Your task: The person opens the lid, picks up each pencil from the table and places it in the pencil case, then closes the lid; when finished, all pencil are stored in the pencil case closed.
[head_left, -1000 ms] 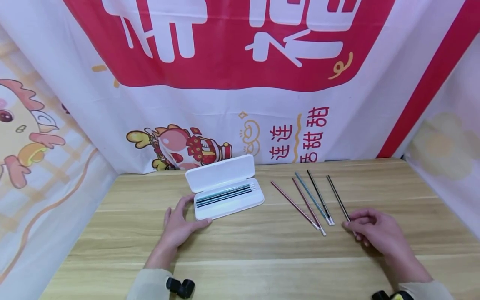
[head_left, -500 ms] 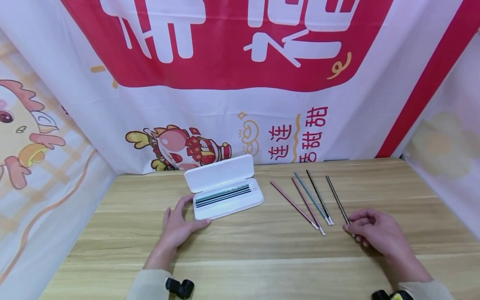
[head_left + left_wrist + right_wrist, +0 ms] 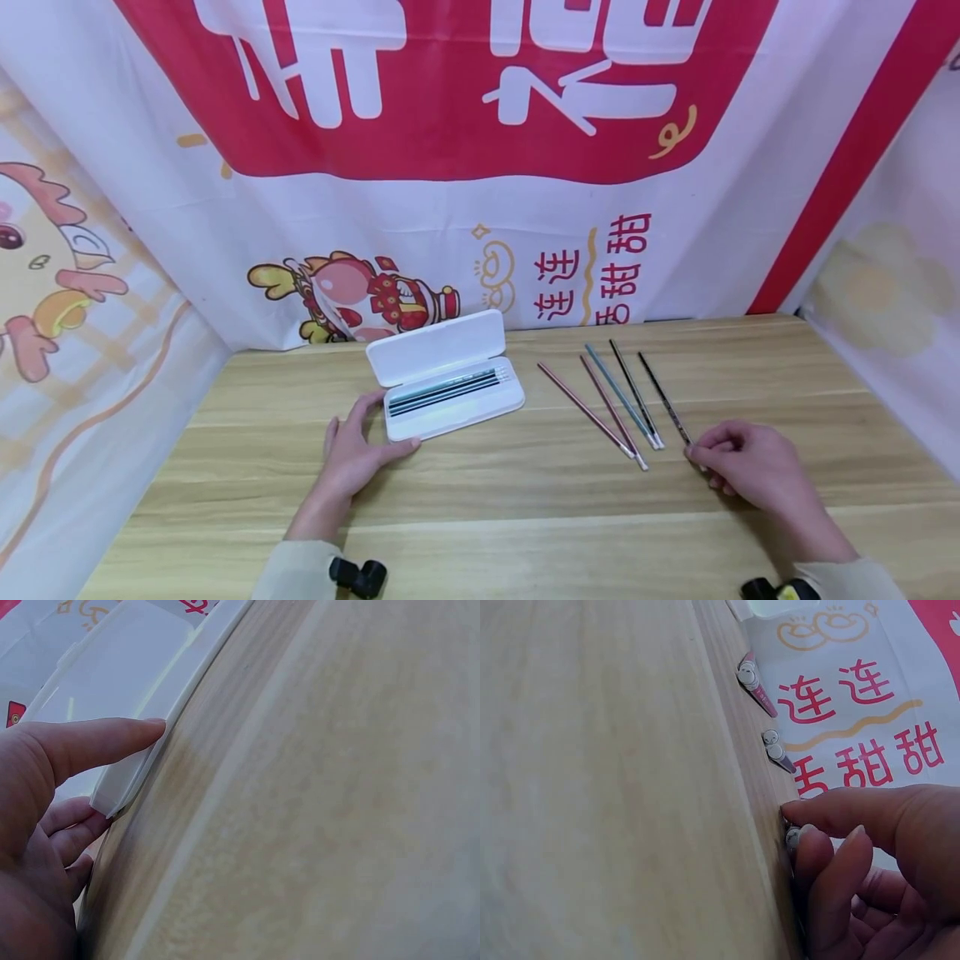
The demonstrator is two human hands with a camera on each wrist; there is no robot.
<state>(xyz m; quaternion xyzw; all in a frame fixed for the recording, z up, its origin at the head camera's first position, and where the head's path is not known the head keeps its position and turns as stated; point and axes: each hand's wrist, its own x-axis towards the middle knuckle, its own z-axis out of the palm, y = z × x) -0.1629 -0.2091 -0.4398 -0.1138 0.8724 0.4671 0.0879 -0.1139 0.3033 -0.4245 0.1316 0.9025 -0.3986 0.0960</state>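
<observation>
1. My right hand (image 3: 750,467) is narrow. From far away, I see its thumb and fingers pinching the near end of a long, thin black pencil with pale marks (image 3: 664,398).
2. That pencil lies on the light brown wood-look table (image 3: 525,533), just right of the other loose pencils. Its tip points away from me.
3. My left hand (image 3: 356,458) is spread wide and holds the left end of an open, white, plastic-looking case (image 3: 465,411). The thumb rests along the front edge.
4. The case's white lid (image 3: 438,346) leans back. Inside lies a row of thin blue-green and dark pencils (image 3: 450,392).
5. Left of my pinch lie two thin pink pencils with white ends (image 3: 585,410), a thin blue pencil (image 3: 621,396) and another thin black pencil (image 3: 636,393). The blue and black ones come close at their near ends; I can't tell if they touch.
6. I think a soft but firm pinch is best now. A thin stick like this could roll or spin.
7. Holding it by the end may let the far tip swing, so I'd go slowly and mind the pencil next door.
8. I'd press the case only lightly, so it doesn't slide.
</observation>
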